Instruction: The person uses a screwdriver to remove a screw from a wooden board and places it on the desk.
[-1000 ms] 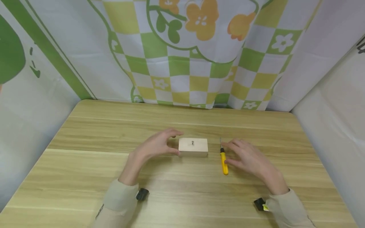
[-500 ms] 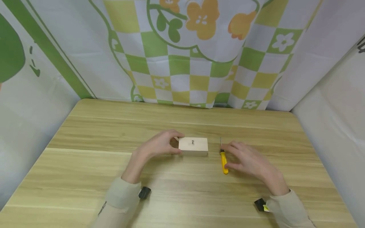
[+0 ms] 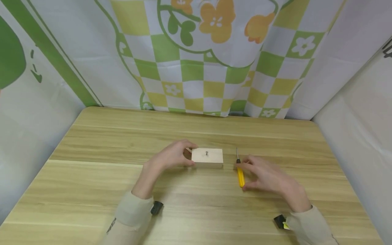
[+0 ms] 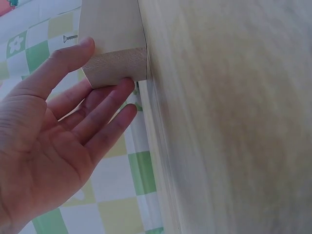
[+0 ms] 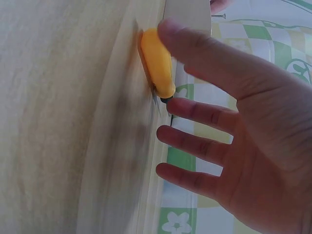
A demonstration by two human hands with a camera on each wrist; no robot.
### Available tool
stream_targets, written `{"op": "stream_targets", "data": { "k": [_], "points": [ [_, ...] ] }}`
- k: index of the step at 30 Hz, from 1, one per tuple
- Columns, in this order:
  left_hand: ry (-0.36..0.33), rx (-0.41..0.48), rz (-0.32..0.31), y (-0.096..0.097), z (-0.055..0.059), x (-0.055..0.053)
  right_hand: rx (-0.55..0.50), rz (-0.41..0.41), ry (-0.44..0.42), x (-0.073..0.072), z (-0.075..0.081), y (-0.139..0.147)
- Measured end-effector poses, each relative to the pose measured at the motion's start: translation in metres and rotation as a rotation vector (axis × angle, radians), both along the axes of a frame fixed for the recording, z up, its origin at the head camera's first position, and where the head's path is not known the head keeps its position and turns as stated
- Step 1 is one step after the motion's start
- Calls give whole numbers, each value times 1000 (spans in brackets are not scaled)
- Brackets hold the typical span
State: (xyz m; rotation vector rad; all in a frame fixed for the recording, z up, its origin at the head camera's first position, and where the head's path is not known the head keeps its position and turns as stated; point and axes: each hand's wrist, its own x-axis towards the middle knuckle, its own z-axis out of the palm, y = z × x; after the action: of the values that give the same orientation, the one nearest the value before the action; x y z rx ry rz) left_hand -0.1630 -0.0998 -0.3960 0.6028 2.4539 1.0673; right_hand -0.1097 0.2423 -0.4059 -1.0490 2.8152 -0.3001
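A pale rectangular wooden block (image 3: 211, 158) lies on the table, with a screw (image 3: 207, 153) standing up out of its top face. My left hand (image 3: 172, 156) holds the block's left end between thumb and fingers; in the left wrist view the thumb (image 4: 73, 56) lies along one long side. Right of the block is a screwdriver (image 3: 241, 177) with a yellow handle, its metal tip pointing away from me. My right hand (image 3: 267, 174) hovers around it, fingers spread and relaxed. In the right wrist view the thumb overlaps the handle (image 5: 158, 63) and a fingertip is near its black collar.
The wood-grain table (image 3: 196, 211) ends at a checked, flowered curtain (image 3: 202, 75) behind, with pale cloth walls on the left and right. Black camera mounts (image 3: 157, 207) sit at both sleeve cuffs.
My left hand has moved slightly right, its fingertips closing onto the block's end. My right hand has slid back along the screwdriver toward the handle's end. Block and screwdriver stay in place.
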Motion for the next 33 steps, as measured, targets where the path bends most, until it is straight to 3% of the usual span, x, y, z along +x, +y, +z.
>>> {"op": "stream_targets", "data": {
  "k": [4,17,27,33],
  "points": [
    [-9,2,3,1,2,1,-9,55,30,1,-1,-1],
    [-31,-5,22,4,3,1,-3,67,34,3,-4,-6],
    [-37,-18,38,5,3,1,-72,150,123,-1,-5,-6],
    [-38,-18,39,3,3,1,-149,183,253,-3,-6,-6]
  ]
}}
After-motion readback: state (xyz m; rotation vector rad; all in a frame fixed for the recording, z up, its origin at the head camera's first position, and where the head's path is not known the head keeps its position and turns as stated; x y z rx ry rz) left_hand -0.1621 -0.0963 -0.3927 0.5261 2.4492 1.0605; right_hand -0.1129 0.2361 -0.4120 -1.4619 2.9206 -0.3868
